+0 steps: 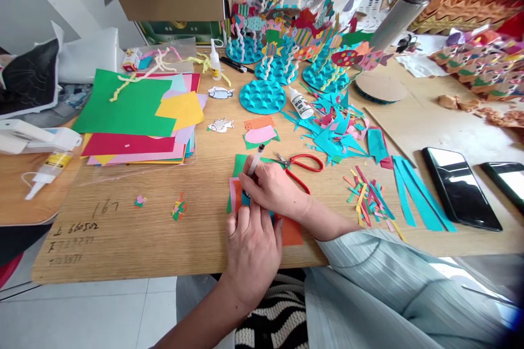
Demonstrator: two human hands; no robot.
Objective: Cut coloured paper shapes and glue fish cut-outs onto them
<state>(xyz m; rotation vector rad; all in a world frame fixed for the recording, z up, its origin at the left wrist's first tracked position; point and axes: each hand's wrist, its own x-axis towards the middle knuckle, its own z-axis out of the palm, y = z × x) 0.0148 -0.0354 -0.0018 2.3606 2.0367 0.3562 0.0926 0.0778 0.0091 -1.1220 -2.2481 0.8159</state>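
Note:
My right hand [275, 188] is closed round a pen [256, 160] with a clear barrel and dark end, its tip hidden behind my fingers. Below it my left hand [254, 240] lies with its fingers flat on layered coloured paper, holding nothing. The stack shows orange paper [290, 232], a green sheet [241, 162] and a strip of pink; a blue piece is mostly covered by my hands. Scissors with red handles [305, 163] lie just right of my right hand. Beyond are a pink fish-shaped cutout [261, 134] and a white paper fish [221, 125].
Coloured sheets [126, 103] are piled at the left. Blue scraps [327, 131], thin paper strips [370, 196] and a phone [460, 188] lie to the right. Behind stand a glue bottle [215, 60], a blue round base [262, 96], finished fish decorations [295, 54] and a grey flask [403, 11].

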